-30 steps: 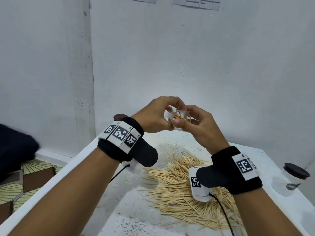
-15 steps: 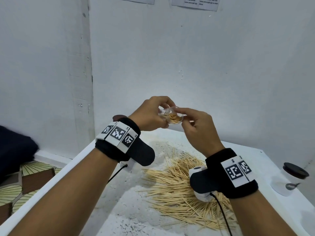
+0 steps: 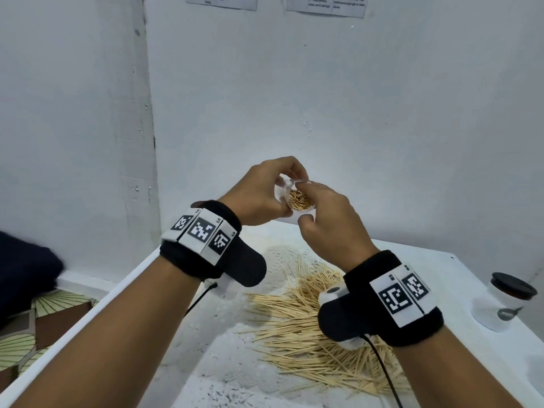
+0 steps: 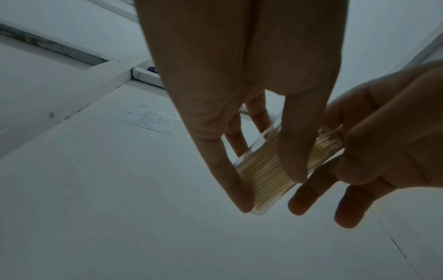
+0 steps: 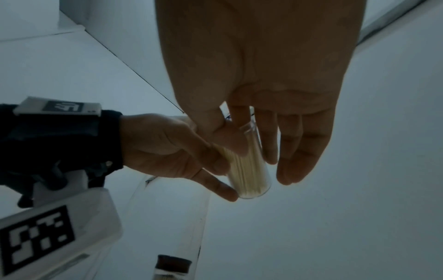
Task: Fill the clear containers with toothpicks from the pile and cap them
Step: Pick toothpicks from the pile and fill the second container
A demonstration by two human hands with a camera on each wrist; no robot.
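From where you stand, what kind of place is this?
Probably a plain indoor work corner, not a kitchen: a white table against bare white walls, printed sheets taped up, and a toothpick pile.

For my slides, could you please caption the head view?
Left hand holds an uncapped clear container of toothpicks while right hand fingers its mouth, above the toothpick pile.

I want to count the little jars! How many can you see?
2. One clear container, full of toothpicks, is held up in both hands; a capped one stands on the table's right edge. Others may be hidden.
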